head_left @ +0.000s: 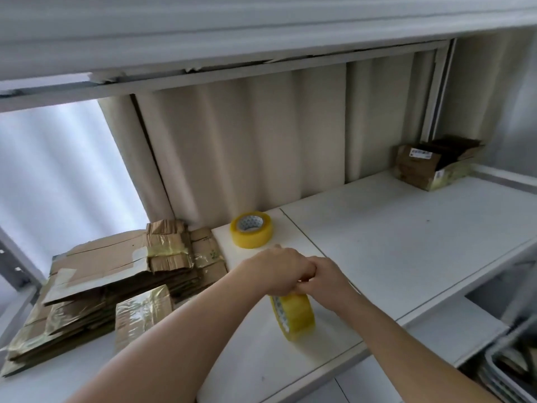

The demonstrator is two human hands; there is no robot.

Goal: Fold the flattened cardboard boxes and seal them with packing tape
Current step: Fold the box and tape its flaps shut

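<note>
left hand [276, 271] gripping tape roll [295, 317] on edge, right hand [325, 279] pinching at it, likely hunting the end; boxes [110, 283] waiting unfolded.

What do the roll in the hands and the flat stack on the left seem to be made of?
Roll of tape: glossy, yellowish clear plastic film, it seems, wound on a printed core, probably card. Both hands grip it.
Flattened boxes: matte brown corrugated cardboard with frayed edges, patched with shiny old tape.
</note>
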